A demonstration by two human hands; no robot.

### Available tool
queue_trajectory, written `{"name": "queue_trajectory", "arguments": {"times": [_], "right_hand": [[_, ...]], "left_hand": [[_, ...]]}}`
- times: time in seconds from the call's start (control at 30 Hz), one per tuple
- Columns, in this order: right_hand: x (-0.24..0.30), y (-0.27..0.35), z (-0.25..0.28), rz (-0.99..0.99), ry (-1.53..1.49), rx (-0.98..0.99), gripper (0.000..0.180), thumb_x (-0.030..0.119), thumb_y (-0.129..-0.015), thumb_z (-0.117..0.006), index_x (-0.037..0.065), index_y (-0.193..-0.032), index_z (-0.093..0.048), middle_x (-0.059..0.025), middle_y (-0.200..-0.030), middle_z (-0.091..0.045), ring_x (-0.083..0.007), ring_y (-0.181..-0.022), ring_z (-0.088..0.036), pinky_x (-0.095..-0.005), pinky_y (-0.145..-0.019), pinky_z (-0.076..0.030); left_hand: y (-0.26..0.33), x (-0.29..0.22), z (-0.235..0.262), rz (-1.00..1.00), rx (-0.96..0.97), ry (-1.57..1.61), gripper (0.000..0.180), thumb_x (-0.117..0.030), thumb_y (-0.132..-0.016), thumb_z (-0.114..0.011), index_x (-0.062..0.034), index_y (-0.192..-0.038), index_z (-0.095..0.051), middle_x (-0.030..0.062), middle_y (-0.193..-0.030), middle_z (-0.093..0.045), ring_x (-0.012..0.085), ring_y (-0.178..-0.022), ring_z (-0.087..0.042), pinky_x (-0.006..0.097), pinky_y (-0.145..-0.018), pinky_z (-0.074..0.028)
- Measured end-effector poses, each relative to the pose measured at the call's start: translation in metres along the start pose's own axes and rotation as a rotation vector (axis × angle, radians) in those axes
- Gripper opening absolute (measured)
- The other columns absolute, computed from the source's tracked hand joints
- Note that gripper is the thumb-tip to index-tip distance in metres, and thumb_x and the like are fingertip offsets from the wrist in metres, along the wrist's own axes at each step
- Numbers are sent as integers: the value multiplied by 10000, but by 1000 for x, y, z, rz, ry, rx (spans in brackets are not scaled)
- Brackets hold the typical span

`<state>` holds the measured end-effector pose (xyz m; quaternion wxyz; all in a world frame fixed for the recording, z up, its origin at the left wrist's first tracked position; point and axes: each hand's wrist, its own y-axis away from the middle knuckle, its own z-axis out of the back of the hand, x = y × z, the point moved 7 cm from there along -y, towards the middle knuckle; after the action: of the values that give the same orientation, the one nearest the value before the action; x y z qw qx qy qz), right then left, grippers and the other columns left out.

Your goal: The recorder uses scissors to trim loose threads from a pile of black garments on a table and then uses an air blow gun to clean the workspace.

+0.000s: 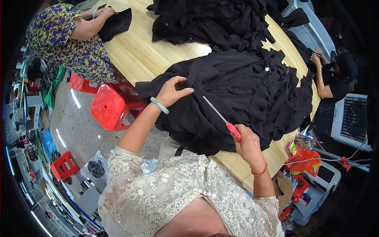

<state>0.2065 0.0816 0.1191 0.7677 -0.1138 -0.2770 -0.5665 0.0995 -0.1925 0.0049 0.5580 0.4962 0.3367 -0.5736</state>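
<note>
A large heap of black cloth (237, 87), gathered and folded, lies in front of me on the light wooden table. Above its left part is my left hand (173, 91), a pale bangle at the wrist. Its thumb and forefinger are apart, with no grip on the cloth visible; the other fingertips are hidden. My right hand (249, 144) is closed round the red handle of a screwdriver-like tool (216, 110). The tool's long thin metal shaft points up and left over the cloth, toward my left hand.
More black cloth (209, 23) is piled farther back on the table (146, 49). A person in a flowered top (63, 35) handles black cloth at the far left; another person (335, 75) works at the right. Red stools (112, 104) stand left; a red plastic bag (306, 162) is at the right.
</note>
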Motion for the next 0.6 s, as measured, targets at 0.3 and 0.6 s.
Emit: {"name": "queue_trajectory", "arguments": {"times": [0.3, 0.6], "right_hand": [[9, -27, -1, -8, -30, 23, 172, 53, -841, -638, 11, -996, -577, -195, -813, -625, -386, -752, -622, -418, -671, -494], [8, -51, -7, 9, -18, 68, 166, 68, -840, -635, 46, -994, -576, -201, -841, -634, -400, -783, -621, -436, -661, -490]], "left_hand": [[7, -57, -13, -256, -375, -731, 486, -183, -700, -775, -70, -1112, -543, 115, -995, -539, 307, -906, -566, 408, -756, -443], [1, -54, -15, -250, -377, -1019, 323, -195, -681, -720, -105, -928, -531, 104, -859, -520, 281, -776, -549, 404, -661, -399]]}}
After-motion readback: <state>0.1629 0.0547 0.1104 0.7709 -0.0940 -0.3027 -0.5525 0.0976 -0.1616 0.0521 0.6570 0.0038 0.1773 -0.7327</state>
